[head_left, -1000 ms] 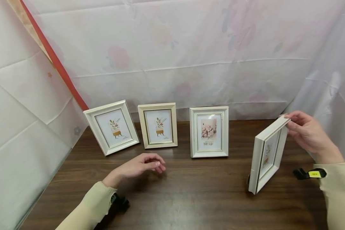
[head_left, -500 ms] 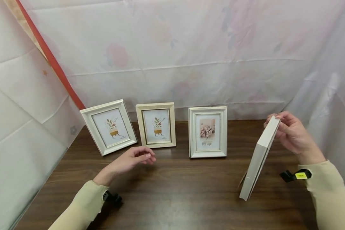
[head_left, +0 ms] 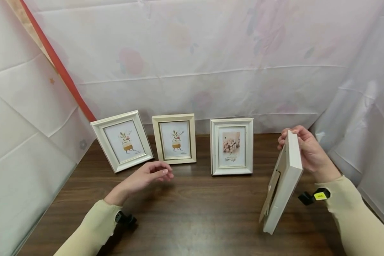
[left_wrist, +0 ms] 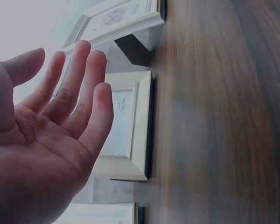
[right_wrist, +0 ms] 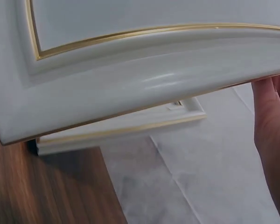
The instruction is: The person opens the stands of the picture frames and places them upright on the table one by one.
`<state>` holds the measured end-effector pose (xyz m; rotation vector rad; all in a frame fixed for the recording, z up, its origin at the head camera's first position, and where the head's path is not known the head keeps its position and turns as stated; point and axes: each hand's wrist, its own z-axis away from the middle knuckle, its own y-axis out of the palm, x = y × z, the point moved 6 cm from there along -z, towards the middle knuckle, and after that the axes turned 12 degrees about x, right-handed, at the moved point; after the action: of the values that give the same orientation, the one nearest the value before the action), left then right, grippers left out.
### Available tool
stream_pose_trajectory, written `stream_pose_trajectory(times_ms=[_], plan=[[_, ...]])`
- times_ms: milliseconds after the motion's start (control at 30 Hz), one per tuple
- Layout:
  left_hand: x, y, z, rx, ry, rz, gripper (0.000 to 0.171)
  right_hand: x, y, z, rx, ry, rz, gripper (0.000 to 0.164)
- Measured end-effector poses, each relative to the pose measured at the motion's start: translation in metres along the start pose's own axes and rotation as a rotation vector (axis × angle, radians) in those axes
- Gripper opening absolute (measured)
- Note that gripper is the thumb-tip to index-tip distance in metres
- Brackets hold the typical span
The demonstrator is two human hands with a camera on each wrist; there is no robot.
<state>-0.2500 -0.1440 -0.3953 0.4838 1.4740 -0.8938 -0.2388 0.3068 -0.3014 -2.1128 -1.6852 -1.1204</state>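
Observation:
My right hand [head_left: 313, 156] grips the top of a white picture frame [head_left: 284, 192] at the table's right side. The frame is tilted, its side edge and part of its back with a fold-out stand showing in the head view. In the right wrist view the white picture frame [right_wrist: 130, 88] shows its front moulding with a thin gold line, the fingers [right_wrist: 269, 109] at its edge. My left hand [head_left: 144, 179] holds nothing, its fingers loosely bent, in front of a cream picture frame [head_left: 192, 138]. The left wrist view shows the palm [left_wrist: 42, 144] near that frame.
A white picture frame [head_left: 116, 161] stands angled at the far left, bearing a plant print. Right of the cream one stands another white picture frame [head_left: 214, 149] with a flower photo. Behind the brown wooden table [head_left: 192, 220] hangs a pale printed cloth [head_left: 192, 64].
My right hand has moved left with the picture frame and turned it, so its front has swung out of sight and its back now shows. The left hand has shifted slightly left.

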Motion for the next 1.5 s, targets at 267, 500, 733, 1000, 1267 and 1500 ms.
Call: stream_pose_trajectory(times_ms=[267,500,733,1000,1267,1500], plan=[[-0.012,0.017,-0.013,0.065,0.058,0.004,0.028,-0.017,0.003,-0.008,-0.016,0.042,-0.013,0.029],[-0.027,0.046,-0.038,0.164,0.129,-0.049,0.02,-0.026,0.006,-0.019,-0.028,0.045,0.002,0.026],[-0.052,0.096,-0.061,0.292,0.19,-0.089,0.013,-0.036,0.009,-0.025,-0.012,0.044,-0.026,0.025],[-0.075,0.15,-0.072,0.354,0.27,-0.179,0.013,-0.042,0.011,-0.029,-0.011,0.034,0.001,0.025],[-0.083,0.172,-0.077,0.325,0.31,-0.153,0.02,-0.044,0.013,-0.039,-0.017,-0.018,0.001,0.023],[-0.084,0.172,-0.078,0.258,0.342,-0.164,0.026,-0.041,0.014,-0.044,-0.025,-0.054,-0.01,0.023]])
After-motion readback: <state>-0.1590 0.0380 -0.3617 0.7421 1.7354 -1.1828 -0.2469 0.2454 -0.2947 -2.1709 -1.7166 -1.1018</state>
